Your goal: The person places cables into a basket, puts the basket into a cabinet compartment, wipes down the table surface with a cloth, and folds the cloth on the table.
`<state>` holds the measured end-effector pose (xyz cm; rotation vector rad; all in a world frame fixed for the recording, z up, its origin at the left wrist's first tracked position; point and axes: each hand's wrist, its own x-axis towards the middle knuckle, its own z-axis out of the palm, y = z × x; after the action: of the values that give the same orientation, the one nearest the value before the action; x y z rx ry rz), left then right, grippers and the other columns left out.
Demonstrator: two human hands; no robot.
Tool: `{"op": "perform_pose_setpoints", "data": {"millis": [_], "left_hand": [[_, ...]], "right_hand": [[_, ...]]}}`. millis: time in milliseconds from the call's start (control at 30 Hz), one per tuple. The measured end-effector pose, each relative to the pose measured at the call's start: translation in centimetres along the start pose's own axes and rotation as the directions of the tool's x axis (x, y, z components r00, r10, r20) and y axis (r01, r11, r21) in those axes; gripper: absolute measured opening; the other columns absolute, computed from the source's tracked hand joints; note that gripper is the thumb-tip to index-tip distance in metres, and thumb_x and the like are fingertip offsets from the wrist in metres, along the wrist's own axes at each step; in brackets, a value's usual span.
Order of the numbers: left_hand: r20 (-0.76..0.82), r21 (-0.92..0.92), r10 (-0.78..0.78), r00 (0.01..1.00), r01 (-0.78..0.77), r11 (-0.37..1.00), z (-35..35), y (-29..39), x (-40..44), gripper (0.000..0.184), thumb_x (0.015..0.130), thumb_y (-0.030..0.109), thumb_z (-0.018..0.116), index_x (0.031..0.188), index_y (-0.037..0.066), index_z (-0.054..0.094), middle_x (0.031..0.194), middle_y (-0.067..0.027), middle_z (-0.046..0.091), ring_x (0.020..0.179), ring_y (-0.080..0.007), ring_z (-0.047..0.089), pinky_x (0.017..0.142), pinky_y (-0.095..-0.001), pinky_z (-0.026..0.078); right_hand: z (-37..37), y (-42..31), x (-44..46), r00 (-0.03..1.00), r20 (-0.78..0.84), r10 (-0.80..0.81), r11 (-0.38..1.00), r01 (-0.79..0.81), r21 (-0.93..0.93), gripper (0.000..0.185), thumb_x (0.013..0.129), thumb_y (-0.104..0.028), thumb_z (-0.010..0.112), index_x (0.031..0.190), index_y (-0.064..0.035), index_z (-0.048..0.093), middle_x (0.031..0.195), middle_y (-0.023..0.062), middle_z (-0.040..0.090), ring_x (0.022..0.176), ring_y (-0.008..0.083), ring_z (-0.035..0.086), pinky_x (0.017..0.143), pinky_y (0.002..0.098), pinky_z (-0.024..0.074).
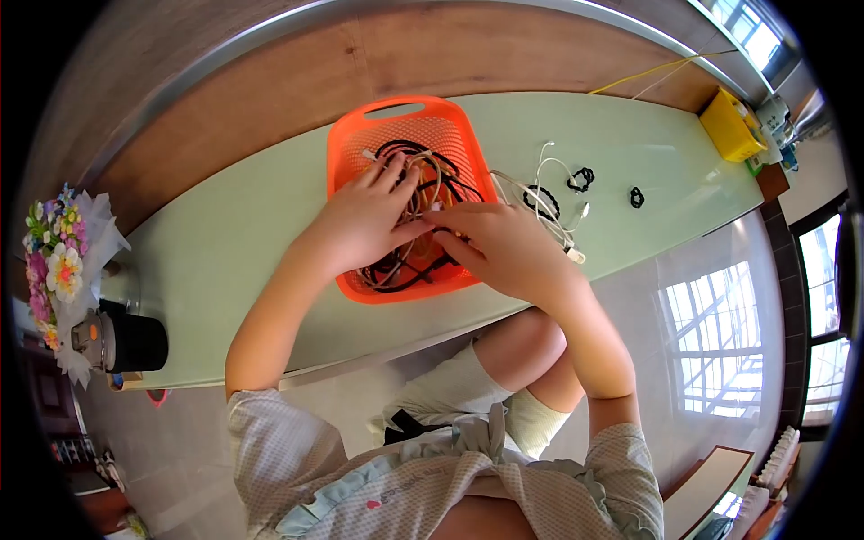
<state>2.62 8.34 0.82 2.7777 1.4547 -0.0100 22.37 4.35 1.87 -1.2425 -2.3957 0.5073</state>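
Observation:
An orange plastic basket stands on the pale green table, holding a tangle of black, white and brownish cables. My left hand lies over the left part of the tangle, fingers apart and touching the cables. From the right, my right hand reaches over the basket's edge, its fingertips at the cables near the middle. Its thumb and fingers are bent around some strands; what they grip is too small to tell. Right of the basket, a white cable lies near black coiled rings.
A small black coil lies farther right on the green table. At the back right stands a yellow basket. Flowers and a black container are at the left end. A wooden panel runs behind the table.

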Motion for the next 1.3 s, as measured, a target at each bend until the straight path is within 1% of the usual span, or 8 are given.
{"op": "perform_pose_setpoints", "data": {"millis": [167,367,533,600,767,1033,1167,1300], "left_hand": [[-0.119,-0.356,-0.237,0.964,0.182,0.917,-3.9,2.5,-0.9,0.035,0.089,0.035,0.057,0.111,0.009,0.065,0.131,-0.0149,0.051,0.116,-0.0297,0.053,0.095,-0.0365,0.044],[-0.415,-0.42,-0.058,0.908,-0.135,0.898,-2.4,5.8,-1.3,0.027,0.086,0.024,0.062,0.103,0.005,0.066,0.111,-0.0133,0.063,0.104,-0.0287,0.059,0.088,-0.0367,0.047],[-0.535,-0.492,0.048,0.844,-0.357,0.794,-1.8,10.1,-1.4,0.022,0.081,0.014,0.065,0.1,0.003,0.065,0.098,-0.0111,0.066,0.093,-0.0276,0.063,0.081,-0.0361,0.05],[-0.592,-0.526,0.051,0.805,-0.433,0.731,-1.0,11.7,-1.1,0.021,0.081,0.012,0.064,0.101,0.003,0.065,0.098,-0.0109,0.067,0.093,-0.0271,0.063,0.081,-0.0353,0.05],[-0.609,-0.567,-0.031,0.793,-0.407,0.716,2.2,14.9,-0.4,0.032,0.082,0.01,0.061,0.113,0.001,0.06,0.108,-0.0128,0.064,0.097,-0.0283,0.061,0.083,-0.0353,0.049],[-0.491,-0.672,-0.05,0.87,-0.342,0.657,6.9,17.9,0.8,0.056,0.083,0.015,0.06,0.133,-0.003,0.04,0.131,-0.022,0.048,0.121,-0.0356,0.047,0.099,-0.041,0.04],[-0.492,-0.667,-0.174,0.853,-0.241,0.704,11.0,17.2,2.8,0.071,0.083,0.017,0.061,0.14,-0.005,0.024,0.142,-0.0291,0.027,0.132,-0.0415,0.03,0.105,-0.0432,0.031],[-0.524,-0.705,-0.235,0.819,-0.262,0.659,11.8,17.2,4.1,0.071,0.083,0.015,0.061,0.141,-0.003,0.023,0.142,-0.0272,0.026,0.131,-0.0424,0.028,0.107,-0.0466,0.026]], "right_hand": [[-1.2,1.8,-2.4,0.957,-0.287,0.039,0.975,0.027,0.221,0.021,0.082,-0.006,0.059,0.101,-0.0056,0.068,0.079,0.0123,0.066,0.061,0.0233,0.06,0.057,0.0311,0.0474],[-2.9,4.5,-5.5,0.837,-0.457,0.299,0.915,-0.115,0.387,0.022,0.087,-0.003,0.051,0.101,-0.0047,0.069,0.081,0.0018,0.065,0.065,0.0039,0.053,0.051,0.018,0.0401],[-3.0,7.3,-8.0,0.765,-0.505,0.4,0.874,-0.152,0.461,0.021,0.087,-0.005,0.054,0.101,-0.0066,0.069,0.076,0.0005,0.062,0.06,0.0026,0.045,0.049,0.0187,0.0328],[-2.1,8.4,-8.5,0.732,-0.568,0.377,0.877,-0.083,0.474,0.018,0.085,-0.005,0.058,0.098,-0.006,0.07,0.066,0.001,0.059,0.049,0.0021,0.034,0.044,0.02,0.0268],[-1.0,9.1,-10.3,0.81,-0.435,0.394,0.904,-0.255,0.344,0.019,0.083,-0.011,0.061,0.099,-0.0109,0.069,0.09,0.0046,0.065,0.052,0.0171,0.053,0.053,0.0295,0.0434],[2.7,11.8,-11.4,0.815,-0.467,0.344,0.938,-0.315,0.143,0.018,0.082,-0.019,0.064,0.097,-0.009,0.067,0.093,0.0045,0.065,0.067,0.0202,0.063,0.063,0.0306,0.0496],[2.6,13.0,-11.7,0.743,-0.465,0.481,0.849,-0.263,0.459,0.015,0.086,-0.013,0.061,0.097,-0.0041,0.066,0.081,0.0084,0.066,0.072,0.013,0.064,0.066,0.026,0.0495],[0.9,13.0,-12.3,0.688,-0.473,0.551,0.719,-0.104,0.687,0.016,0.089,-0.008,0.057,0.1,-0.0002,0.065,0.076,0.0067,0.066,0.073,0.0076,0.058,0.068,0.023,0.0479]]}}
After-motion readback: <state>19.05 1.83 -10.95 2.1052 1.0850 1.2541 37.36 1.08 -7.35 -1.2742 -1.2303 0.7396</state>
